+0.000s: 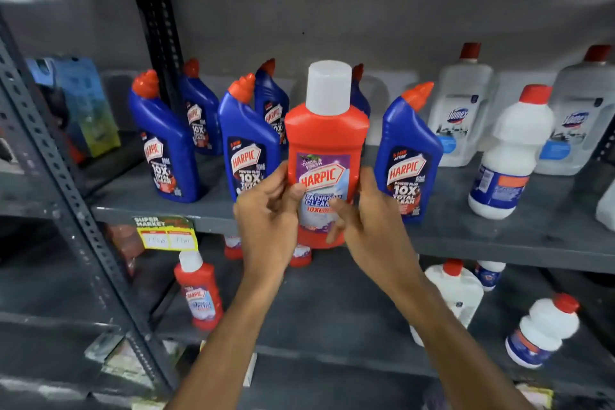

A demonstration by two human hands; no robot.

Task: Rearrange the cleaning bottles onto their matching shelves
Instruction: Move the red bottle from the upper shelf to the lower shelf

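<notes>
both hands, the left hand and right hand, clasp the red bathroom cleaner bottle by its lower sides in front of the blue bottles' shelf, looking stiff, smooth, likely liquid-heavy.

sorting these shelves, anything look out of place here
The red Harpic bottle, held in both hands, is up among blue Harpic bottles; its match stands on the lower shelf.

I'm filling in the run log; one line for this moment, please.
left hand + right hand: holding red Harpic bottle | before blue Harpic bottles | not shelved
</notes>
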